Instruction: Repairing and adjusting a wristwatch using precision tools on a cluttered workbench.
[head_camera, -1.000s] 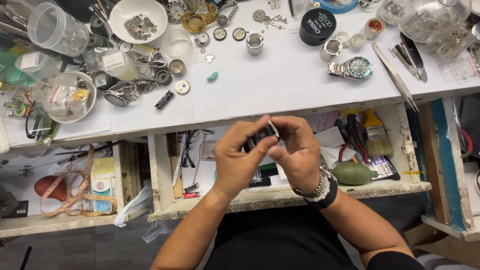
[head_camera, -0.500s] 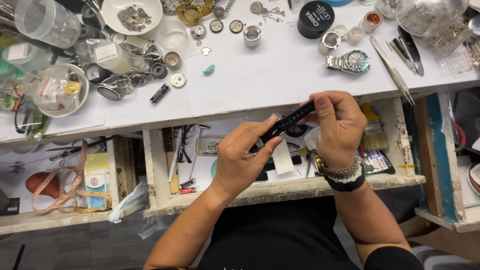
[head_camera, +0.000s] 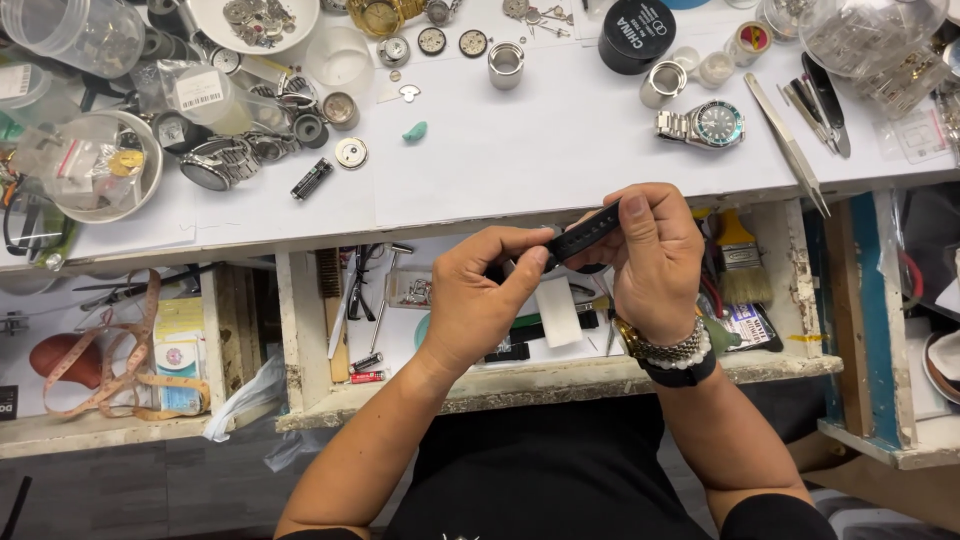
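You hold a black watch strap (head_camera: 585, 232), matte and perforated, slanted above the open drawer (head_camera: 560, 375) just below the white bench (head_camera: 540, 150) edge. Your right hand (head_camera: 655, 255) is closed around its upper end, thumb pressing the top; your left hand (head_camera: 478, 300) pinches the lower end. On the bench behind sits a steel wristwatch (head_camera: 703, 124) with a dark round dial, beside slim metal tweezers (head_camera: 787, 143).

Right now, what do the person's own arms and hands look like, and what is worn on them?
Both forearms are bare, with dark short sleeves only just showing at the bottom edge. The left hand wears nothing. The right hand has three things stacked at the wrist: a gold-toned metal bracelet, a string of white beads and a black band. No rings or gloves can be seen.
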